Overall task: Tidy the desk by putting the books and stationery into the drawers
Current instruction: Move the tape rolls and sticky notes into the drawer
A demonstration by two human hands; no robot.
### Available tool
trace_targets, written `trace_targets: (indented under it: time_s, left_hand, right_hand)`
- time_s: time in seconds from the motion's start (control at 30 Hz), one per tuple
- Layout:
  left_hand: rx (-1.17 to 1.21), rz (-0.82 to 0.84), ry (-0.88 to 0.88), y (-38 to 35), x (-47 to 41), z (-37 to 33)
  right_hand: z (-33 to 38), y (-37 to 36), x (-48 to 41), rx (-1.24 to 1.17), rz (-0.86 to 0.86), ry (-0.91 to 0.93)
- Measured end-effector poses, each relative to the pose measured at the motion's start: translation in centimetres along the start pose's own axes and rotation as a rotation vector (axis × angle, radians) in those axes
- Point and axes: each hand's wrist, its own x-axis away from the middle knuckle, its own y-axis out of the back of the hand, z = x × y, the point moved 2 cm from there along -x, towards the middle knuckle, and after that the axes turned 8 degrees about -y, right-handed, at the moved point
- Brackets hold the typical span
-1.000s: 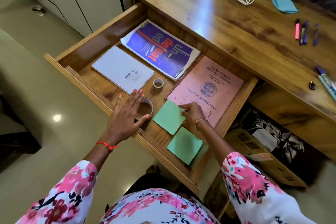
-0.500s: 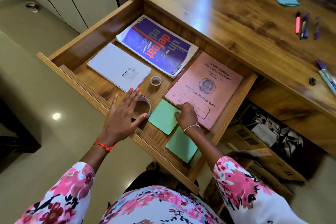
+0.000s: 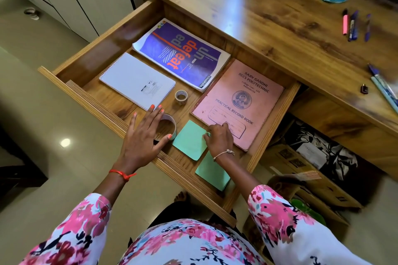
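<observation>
While our right hand (image 3: 219, 139) has slid the upper green pad (image 3: 190, 140) toward 9 o'clock, fingers pinching its edge, our left hand (image 3: 143, 135) stays spread over the tape roll (image 3: 167, 128) in the drawer (image 3: 94, 101), 2 items nearly settled.

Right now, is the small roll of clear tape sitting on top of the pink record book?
No, the small roll of clear tape stands on the bare drawer floor, left of the pink record book.

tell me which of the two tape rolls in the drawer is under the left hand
The larger tape roll, near the drawer's front edge: the left hand lies spread over it. The smaller tape roll sits untouched farther back, between the spiral notebook and pink record book.
</observation>
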Motion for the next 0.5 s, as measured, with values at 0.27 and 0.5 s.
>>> trace_targets:
  time_s: [0.27, 0.5]
  left_hand:
    - [-0.018, 0.034, -0.005, -0.1, 0.0, 0.1]
    - [0.09, 0.079, -0.011, -0.5, -1.0, -0.4]
  right_hand:
    - [-0.7, 1.2, -0.1, -0.083, -0.044, -0.038]
    - [-2.3, 4.6, -1.0, -0.21, -0.191, -0.066]
